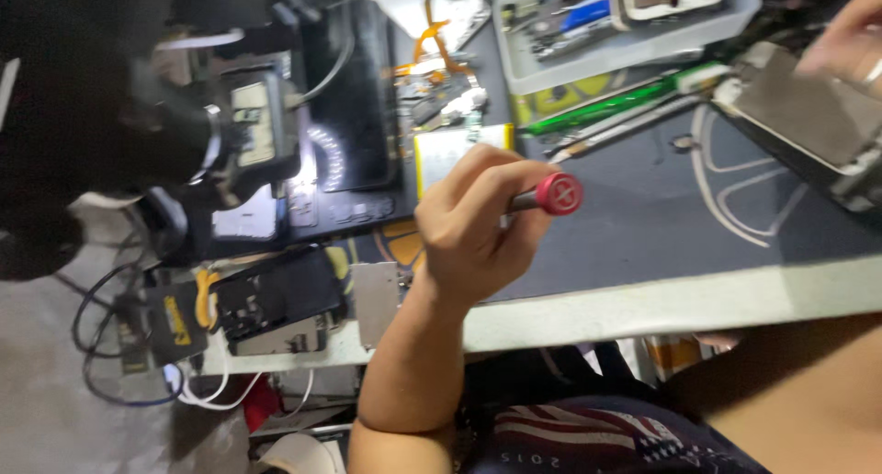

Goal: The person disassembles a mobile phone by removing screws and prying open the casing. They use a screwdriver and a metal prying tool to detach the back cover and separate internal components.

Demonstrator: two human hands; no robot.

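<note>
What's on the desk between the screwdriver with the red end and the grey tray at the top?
In the head view, green tweezers lie between the screwdriver and the grey tray.

A small screwdriver (548,197) with a dark metal shaft and round red end cap sticks out sideways from the grip, above the tabletop (643,226).
</note>
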